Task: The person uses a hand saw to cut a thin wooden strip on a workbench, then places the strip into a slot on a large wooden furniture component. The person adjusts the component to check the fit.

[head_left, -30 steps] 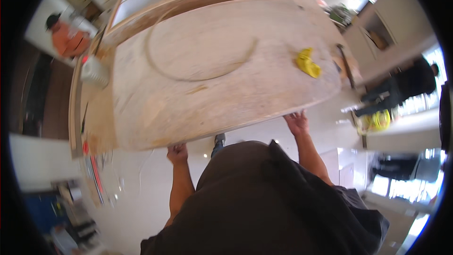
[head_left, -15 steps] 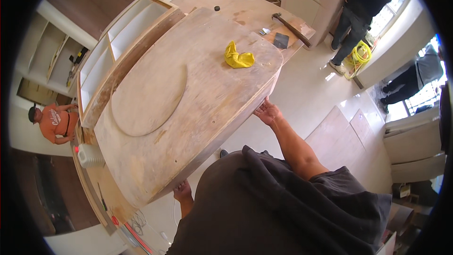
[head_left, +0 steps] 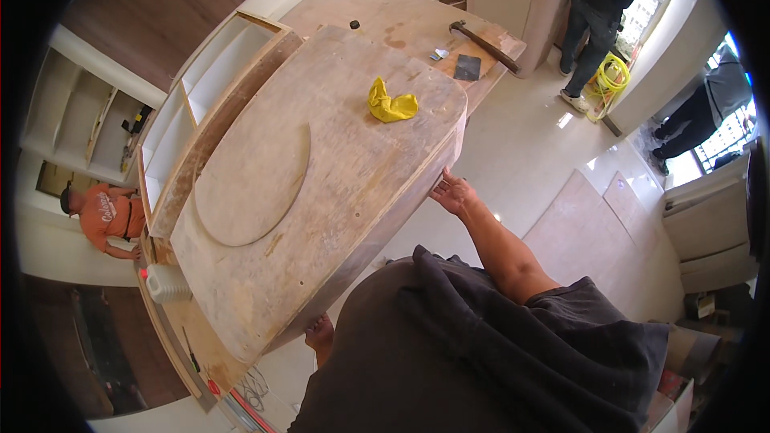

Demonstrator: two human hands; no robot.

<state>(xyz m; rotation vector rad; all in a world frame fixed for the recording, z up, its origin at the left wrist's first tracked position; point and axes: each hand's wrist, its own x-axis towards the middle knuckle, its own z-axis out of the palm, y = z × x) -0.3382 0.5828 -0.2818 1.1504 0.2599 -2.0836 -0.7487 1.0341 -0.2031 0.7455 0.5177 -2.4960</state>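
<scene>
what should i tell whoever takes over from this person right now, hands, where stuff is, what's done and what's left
Left hand: grip on the near lower edge of the large wooden panel, fingers curled under it.
Right hand: flat against the panel's right edge, holding it.
The panel lies on the workbench, overhanging toward the person. A yellow cloth lies on its far end, and a round disc shape shows on its top.
A hammer and a dark square pad lie on the bench beyond.
Done: both hands are set on the panel's edges.
Left: the panel is not yet clear of the bench, and the cloth rides loose on top.
</scene>
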